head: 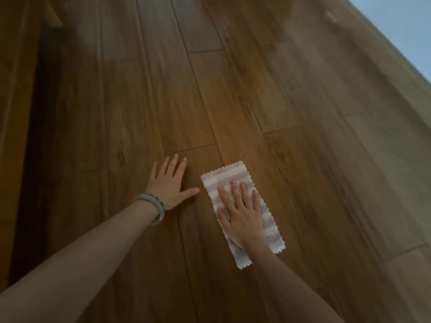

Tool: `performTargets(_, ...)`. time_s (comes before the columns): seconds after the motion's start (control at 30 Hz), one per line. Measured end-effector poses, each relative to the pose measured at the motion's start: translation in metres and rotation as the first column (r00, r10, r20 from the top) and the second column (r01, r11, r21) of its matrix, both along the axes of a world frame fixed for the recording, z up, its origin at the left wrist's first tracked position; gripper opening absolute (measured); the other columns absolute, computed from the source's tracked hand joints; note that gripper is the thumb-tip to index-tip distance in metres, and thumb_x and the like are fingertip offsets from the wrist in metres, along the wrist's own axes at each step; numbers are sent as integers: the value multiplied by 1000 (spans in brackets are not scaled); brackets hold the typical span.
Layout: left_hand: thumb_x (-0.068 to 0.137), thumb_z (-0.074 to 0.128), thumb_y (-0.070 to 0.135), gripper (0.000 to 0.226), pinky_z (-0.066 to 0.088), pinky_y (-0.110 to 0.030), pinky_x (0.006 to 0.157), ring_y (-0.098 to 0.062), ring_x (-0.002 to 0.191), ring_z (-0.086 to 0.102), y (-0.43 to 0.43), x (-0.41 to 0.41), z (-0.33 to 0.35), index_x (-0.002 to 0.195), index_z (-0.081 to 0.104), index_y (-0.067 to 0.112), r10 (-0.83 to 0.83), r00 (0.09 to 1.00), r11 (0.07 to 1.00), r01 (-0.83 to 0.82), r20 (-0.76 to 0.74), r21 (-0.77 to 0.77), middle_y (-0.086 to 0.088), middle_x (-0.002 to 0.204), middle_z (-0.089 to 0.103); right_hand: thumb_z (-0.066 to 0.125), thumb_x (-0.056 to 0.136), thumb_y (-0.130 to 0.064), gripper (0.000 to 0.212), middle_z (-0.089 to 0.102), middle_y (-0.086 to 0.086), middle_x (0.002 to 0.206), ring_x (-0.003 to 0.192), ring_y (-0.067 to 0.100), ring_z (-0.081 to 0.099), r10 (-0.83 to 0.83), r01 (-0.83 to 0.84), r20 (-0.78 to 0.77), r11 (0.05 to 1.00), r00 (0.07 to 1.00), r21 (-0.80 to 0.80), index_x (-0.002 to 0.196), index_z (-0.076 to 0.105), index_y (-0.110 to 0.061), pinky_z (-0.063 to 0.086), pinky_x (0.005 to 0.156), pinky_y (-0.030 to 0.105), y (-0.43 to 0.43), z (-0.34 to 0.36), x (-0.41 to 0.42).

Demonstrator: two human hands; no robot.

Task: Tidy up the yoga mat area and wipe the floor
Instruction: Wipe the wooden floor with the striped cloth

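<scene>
Right hand [242,217] flat on striped cloth [242,210], fingers [234,191] straight, spread, pressing cloth to wooden floor [233,89]. Left hand [171,183] just left of cloth, palm down on floor, fingers splayed, holding nothing; bracelet [154,209] at wrist. Bare planks stretch far and right. Pale blue mat edge [401,26] far right; dark wooden edge [21,101] along left.

Pale green bangle [160,213], left wrist

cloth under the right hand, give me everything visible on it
The cloth is a long rectangle, folded by the look of its layered near end, with white and pale purple zigzag stripes, pinked edges and a fluffy texture. It lies flat on the wooden floor. The right hand presses on its middle, fingers straight.
</scene>
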State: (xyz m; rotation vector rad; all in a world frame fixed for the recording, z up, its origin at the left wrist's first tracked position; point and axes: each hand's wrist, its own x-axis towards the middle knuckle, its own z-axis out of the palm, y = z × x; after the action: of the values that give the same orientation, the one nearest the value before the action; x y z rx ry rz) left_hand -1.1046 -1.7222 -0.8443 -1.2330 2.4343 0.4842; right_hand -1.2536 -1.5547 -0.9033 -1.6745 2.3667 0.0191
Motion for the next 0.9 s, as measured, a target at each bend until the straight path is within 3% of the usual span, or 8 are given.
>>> performTargets(0.07,88,29,71,87,-7,-46,117,-22,146,-12,-5,1,1,151,-10,24,-26,1000,999,26,10,-40,-2,159,-14,1,94,-59,59,-1,-1,159,146,24,-2,-5,4,12,999,1000,43,149,3,-38,-1,113,49,-2,6,-1)
performTargets(0.17,90,25,68,83,-6,-47,117,-23,146,-9,-11,4,3,151,-8,24,-18,1000,997,19,21,-79,-3,159,-12,-13,83,-64,65,-35,-6,148,141,22,-27,39,-58,110,982,993,180,143,-20,-43,-18,111,46,-8,15,-8)
performTargets(0.2,90,25,68,82,-6,-47,117,-23,146,-9,-12,4,3,151,-7,23,-17,999,997,20,33,-79,-3,159,-12,-13,83,-63,65,-33,-5,149,142,24,-25,53,-70,97,980,994,185,144,-19,-42,-19,111,45,-9,18,-10)
performTargets(0.33,91,22,66,79,-4,-47,117,-23,146,-7,-21,-3,0,151,-7,24,14,998,996,-9,60,-83,-2,159,-11,8,98,-55,59,26,9,154,141,32,19,40,-47,39,983,998,179,148,23,-30,11,108,52,-1,20,-7)
performTargets(0.47,93,18,64,74,-2,-46,117,-23,147,-6,-31,-18,-14,151,-7,25,161,985,986,-158,58,-60,-1,160,-10,12,98,-54,57,26,8,155,142,32,22,123,-136,94,980,988,148,148,22,-31,14,107,55,-10,19,3)
performTargets(0.63,92,17,63,73,2,-44,118,-23,147,-3,-33,-34,-32,151,-3,24,297,955,955,-297,-17,-10,-2,160,-7,12,98,-54,55,-11,-2,159,144,23,-20,301,-307,137,952,944,18,148,-3,-38,-19,113,49,-59,16,-33)
performTargets(0.73,87,18,66,78,5,-43,118,-21,147,0,-34,-40,-31,151,10,22,403,908,915,-401,-117,36,-2,160,0,7,96,-56,58,-22,-2,155,141,22,-26,145,-146,90,989,985,13,147,-12,-38,-19,113,48,-86,12,-91)
performTargets(0.9,87,25,64,77,8,-42,117,-22,146,4,-50,-47,-30,150,17,19,380,915,917,-392,-136,-73,-2,160,8,-1,93,-57,56,-24,1,156,140,21,-28,-227,225,25,972,973,74,139,-28,-39,-16,114,49,-68,10,-206)
